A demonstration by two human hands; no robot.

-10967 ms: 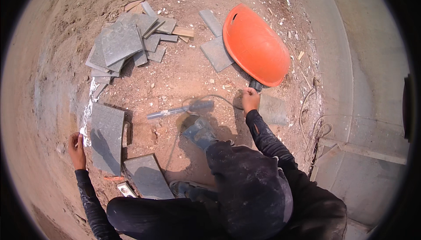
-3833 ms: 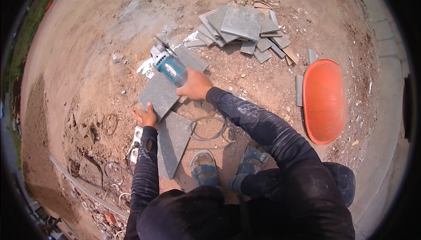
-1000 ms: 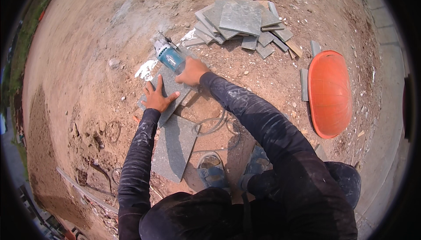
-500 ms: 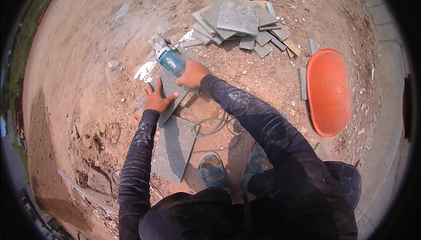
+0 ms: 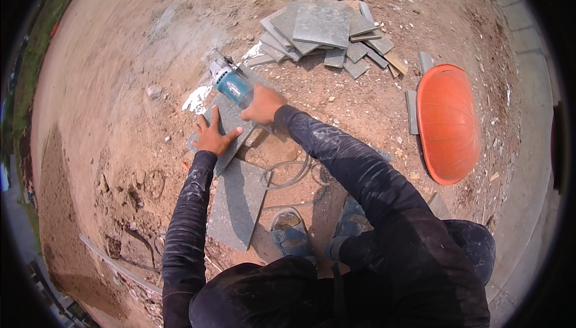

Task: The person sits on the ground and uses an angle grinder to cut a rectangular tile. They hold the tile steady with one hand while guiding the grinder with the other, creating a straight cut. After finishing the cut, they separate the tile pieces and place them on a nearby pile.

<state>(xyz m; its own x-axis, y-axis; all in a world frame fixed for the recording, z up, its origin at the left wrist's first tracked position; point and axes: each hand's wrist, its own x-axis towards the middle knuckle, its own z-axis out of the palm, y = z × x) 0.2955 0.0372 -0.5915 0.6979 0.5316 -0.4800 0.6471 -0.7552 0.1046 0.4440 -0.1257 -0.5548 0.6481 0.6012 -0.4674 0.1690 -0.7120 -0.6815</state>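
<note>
My right hand (image 5: 264,104) is wrapped round the rear of a teal angle grinder (image 5: 233,85). Its metal head points away from me, over the far end of a grey stone tile (image 5: 231,115); pale dust hangs there and blurs the disc, so where it meets the stone cannot be made out. On the near left part of that tile, my left hand (image 5: 215,138) lies flat with fingers spread. A second grey tile (image 5: 240,202), partly in shadow, lies on the ground just nearer, below the first one.
Beyond my right hand is a heap of grey tiles and offcuts (image 5: 321,25). An orange basin-like shell (image 5: 450,124) lies at the right, beside small tile pieces (image 5: 413,112). A looped cable (image 5: 291,175) runs near my sandalled feet (image 5: 291,232). A concrete strip (image 5: 531,88) borders the right.
Both hands and the grinder keep nearly the same place on the tile. The view has shifted slightly, so the tile heap and the orange shell appear a little further left.
</note>
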